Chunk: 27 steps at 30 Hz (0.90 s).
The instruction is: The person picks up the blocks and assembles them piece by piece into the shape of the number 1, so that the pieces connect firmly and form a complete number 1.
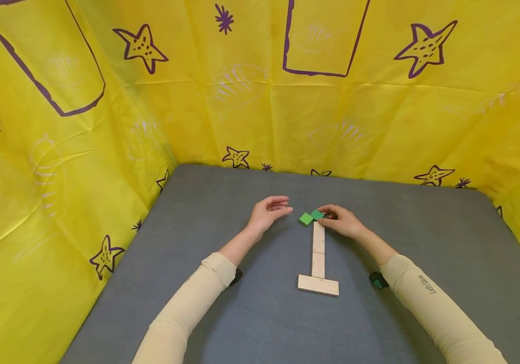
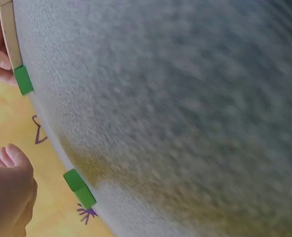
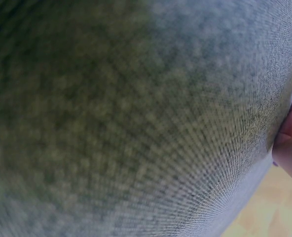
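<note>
My left hand [image 1: 268, 215] hovers left of the blocks, fingers loosely bent with nothing between them; it also shows at the lower left of the left wrist view. With thumb and fingers, my right hand [image 1: 341, 221] pinches a darker green block [image 1: 317, 215] at the far end of a wooden strip. A lighter green block [image 1: 305, 219] lies just left of it. Two pale wooden planks, the far one [image 1: 318, 237] and the near one [image 1: 318, 265], run end to end toward me. Crosswise at their near end lies another wooden plank [image 1: 318, 285]. In the right wrist view, only part of the right hand [image 3: 290, 136] shows.
A grey cloth-covered table [image 1: 250, 313] carries the blocks. Yellow fabric [image 1: 250, 116] with purple starfish drawings hangs along its back and sides. Dark bands sit at both wrists, by the sleeve cuffs.
</note>
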Tool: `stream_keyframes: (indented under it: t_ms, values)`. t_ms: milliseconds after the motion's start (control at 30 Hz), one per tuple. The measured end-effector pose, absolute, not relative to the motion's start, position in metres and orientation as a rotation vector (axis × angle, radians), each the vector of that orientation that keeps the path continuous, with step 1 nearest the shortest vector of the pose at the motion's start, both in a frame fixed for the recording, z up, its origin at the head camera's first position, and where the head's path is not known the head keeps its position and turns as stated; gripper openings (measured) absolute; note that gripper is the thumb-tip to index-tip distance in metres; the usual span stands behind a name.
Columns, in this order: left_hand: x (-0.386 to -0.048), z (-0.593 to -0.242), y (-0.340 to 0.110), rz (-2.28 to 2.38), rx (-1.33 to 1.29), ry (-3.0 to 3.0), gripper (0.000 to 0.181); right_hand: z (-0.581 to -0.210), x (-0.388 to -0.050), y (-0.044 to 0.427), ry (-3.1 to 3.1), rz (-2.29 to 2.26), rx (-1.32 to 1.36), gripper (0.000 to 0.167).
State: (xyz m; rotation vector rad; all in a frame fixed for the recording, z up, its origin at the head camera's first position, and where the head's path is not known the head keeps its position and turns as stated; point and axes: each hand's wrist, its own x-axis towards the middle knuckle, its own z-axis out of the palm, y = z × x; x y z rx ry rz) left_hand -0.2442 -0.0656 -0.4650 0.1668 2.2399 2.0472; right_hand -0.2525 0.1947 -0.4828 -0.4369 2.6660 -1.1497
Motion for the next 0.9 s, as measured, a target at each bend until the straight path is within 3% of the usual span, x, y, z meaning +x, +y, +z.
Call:
stream_keyframes:
  t_ms: [900]
  values:
    - [-0.265, -0.465, -0.122, 2.302, -0.132, 1.901, 0.048, -0.481, -0.251, 0.197, 2.646, -1.183, -0.455, 0.041]
